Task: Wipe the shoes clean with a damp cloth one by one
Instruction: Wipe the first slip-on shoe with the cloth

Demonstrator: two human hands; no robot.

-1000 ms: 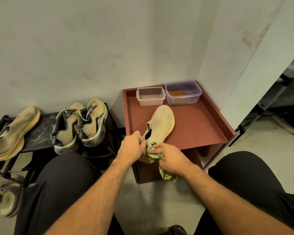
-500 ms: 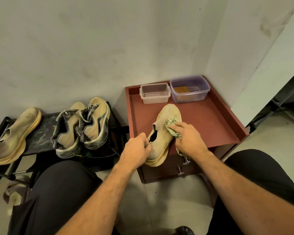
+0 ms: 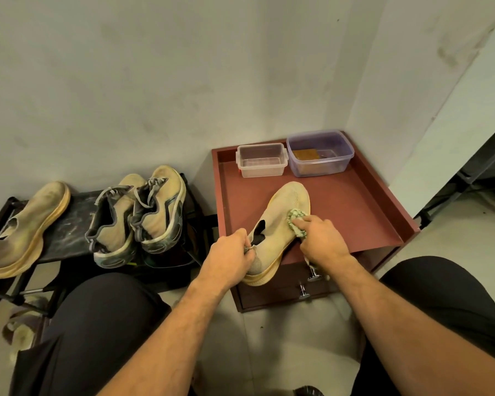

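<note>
A beige slip-on shoe (image 3: 286, 215) lies on the red-brown cabinet top (image 3: 355, 212), toe toward the wall and heel over the front edge. My left hand (image 3: 229, 258) pinches the pull tab at its heel. My right hand (image 3: 320, 241) grips a green-and-white cloth (image 3: 296, 218) and presses it against the right side of the shoe's upper. Part of the cloth hangs below my right hand, mostly hidden.
Two clear plastic boxes (image 3: 262, 160) (image 3: 320, 152) stand at the back of the cabinet top. A black shoe rack (image 3: 69, 221) on the left holds the matching slip-on (image 3: 26, 230) and a laced pair (image 3: 137, 218). My knees flank the cabinet; walls enclose the corner.
My right hand moved with the cloth from the shoe's heel up to its middle and now sits a little lower on the right side. The left hand kept its hold on the heel.
</note>
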